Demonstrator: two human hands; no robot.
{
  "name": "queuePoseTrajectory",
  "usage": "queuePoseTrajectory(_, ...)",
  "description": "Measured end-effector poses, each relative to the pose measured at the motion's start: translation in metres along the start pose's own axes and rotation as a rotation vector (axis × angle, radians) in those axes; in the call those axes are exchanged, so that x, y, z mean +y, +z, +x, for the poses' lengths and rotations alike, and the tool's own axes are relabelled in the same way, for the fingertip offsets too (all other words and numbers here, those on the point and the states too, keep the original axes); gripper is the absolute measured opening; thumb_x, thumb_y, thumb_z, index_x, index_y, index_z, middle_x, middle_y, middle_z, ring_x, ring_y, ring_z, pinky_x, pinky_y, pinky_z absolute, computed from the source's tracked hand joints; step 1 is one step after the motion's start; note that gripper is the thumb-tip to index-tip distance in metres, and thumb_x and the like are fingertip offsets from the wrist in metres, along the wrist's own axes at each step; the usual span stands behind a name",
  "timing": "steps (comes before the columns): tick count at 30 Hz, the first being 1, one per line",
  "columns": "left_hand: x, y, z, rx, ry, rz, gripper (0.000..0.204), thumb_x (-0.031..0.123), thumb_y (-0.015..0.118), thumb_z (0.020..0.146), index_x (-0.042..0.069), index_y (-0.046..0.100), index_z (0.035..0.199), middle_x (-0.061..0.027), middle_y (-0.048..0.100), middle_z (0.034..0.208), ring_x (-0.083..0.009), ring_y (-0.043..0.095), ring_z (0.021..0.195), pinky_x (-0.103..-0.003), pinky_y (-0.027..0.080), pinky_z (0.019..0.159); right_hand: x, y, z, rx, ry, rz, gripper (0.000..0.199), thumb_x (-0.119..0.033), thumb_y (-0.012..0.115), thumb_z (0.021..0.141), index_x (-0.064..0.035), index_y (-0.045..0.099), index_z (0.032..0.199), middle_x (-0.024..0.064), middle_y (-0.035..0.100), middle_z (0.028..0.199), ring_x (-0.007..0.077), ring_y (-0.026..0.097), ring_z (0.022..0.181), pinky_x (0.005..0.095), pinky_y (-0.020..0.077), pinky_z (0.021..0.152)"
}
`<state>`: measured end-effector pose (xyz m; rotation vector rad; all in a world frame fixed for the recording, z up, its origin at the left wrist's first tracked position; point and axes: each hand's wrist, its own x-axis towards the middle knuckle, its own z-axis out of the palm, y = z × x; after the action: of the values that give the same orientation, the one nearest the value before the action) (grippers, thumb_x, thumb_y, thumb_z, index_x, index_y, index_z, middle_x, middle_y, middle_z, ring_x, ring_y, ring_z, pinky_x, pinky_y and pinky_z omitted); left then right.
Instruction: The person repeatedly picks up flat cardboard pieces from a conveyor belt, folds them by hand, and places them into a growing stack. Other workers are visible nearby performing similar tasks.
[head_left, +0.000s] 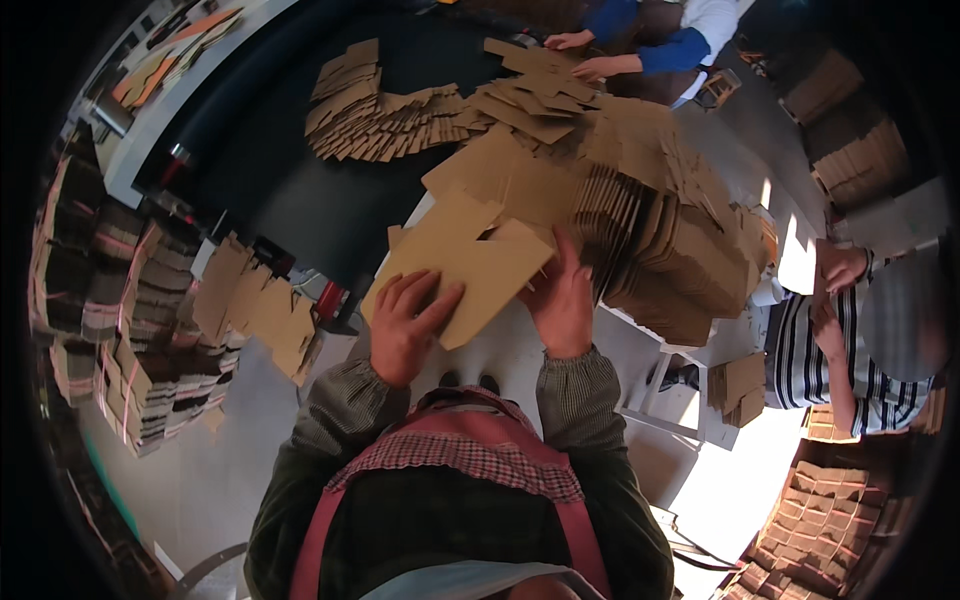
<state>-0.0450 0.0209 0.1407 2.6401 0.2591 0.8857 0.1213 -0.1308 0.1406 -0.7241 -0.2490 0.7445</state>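
Note:
A flat, tan die-cut cardboard piece [460, 262] with notched flaps is held in front of my waist, tilted, its upper end near the heap on the table. My left hand [408, 318] grips its lower left part, fingers and thumb laid over the face. At the right edge, my right hand [562, 300] holds the piece by a folded flap, some fingertips hidden behind it. Just beyond lie loose cardboard blanks [530, 185], and to the right stand dense stacks of the same blanks [665, 240].
A dark conveyor belt [270, 205] carries a curved row of overlapping blanks [390, 120]. Across it, a co-worker's blue-sleeved hands [605, 68] touch blanks. Another person in a striped top [840, 350] is at the right. Tied cardboard bundles [130, 350] stand on the left, more bundles [820, 520] lower right.

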Motion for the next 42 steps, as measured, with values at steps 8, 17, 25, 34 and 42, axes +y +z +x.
queuePoseTrajectory(8, -0.002, -0.034, -0.007, -0.15, -0.074, -0.194, 0.081, 0.016, 0.078, 0.071, 0.015, 0.042, 0.144, -0.0199, 0.038, 0.146, -0.0372, 0.038, 0.134, -0.056, 0.025, 0.11, -0.003, -0.014, 0.001, 0.078, -0.01, -0.396, 0.052, -0.002, 0.052, 0.094, -0.0018, 0.034, 0.143, 0.0115, 0.053, 0.129, 0.0186, 0.054, 0.115, 0.0304, 0.0435, 0.098)
queuePoseTrajectory(17, -0.021, -0.021, -0.017, -0.232, -0.719, -1.108, 0.034, 0.013, 0.064, 0.094, -0.003, 0.056, 0.123, -0.0028, 0.064, 0.112, -0.0081, 0.057, 0.099, -0.025, 0.046, 0.088, 0.014, -0.012, 0.002, 0.075, -0.991, -1.711, 0.034, -0.013, 0.064, 0.088, -0.007, 0.056, 0.121, 0.0187, 0.046, 0.131, 0.0403, 0.04, 0.126, 0.0513, 0.0336, 0.104)
queuePoseTrajectory(25, -0.016, -0.006, -0.003, -0.198, -0.772, -1.195, 0.039, 0.022, 0.061, 0.096, -0.003, 0.054, 0.124, -0.0054, 0.064, 0.109, -0.0103, 0.058, 0.098, -0.026, 0.047, 0.089, 0.019, -0.027, 0.018, -0.06, -0.374, -0.998, 0.022, -0.019, 0.05, 0.1, -0.0005, 0.06, 0.106, 0.0089, 0.054, 0.114, 0.0232, 0.049, 0.108, 0.0334, 0.0384, 0.095)
queuePoseTrajectory(34, -0.013, 0.016, 0.005, -0.164, -0.914, -1.142, 0.047, 0.028, 0.061, 0.096, -0.003, 0.05, 0.129, -0.0099, 0.062, 0.114, -0.0135, 0.059, 0.102, -0.027, 0.047, 0.09, 0.036, -0.024, 0.028, 0.061, -0.233, -0.787, 0.04, -0.032, 0.039, 0.105, 0.0008, 0.057, 0.119, 0.0025, 0.062, 0.107, 0.0101, 0.054, 0.1, 0.0233, 0.0412, 0.088)
queuePoseTrajectory(42, -0.022, 0.034, -0.01, -0.104, -0.895, -1.089, 0.053, 0.028, 0.063, 0.095, 0.001, 0.043, 0.137, -0.0149, 0.056, 0.125, -0.0186, 0.059, 0.108, -0.029, 0.048, 0.091, 0.04, 0.009, 0.029, 0.13, 0.025, -0.522, 0.06, -0.044, 0.028, 0.105, 0.0028, 0.064, 0.11, 0.0081, 0.068, 0.098, 0.0154, 0.063, 0.087, 0.0277, 0.0501, 0.081)
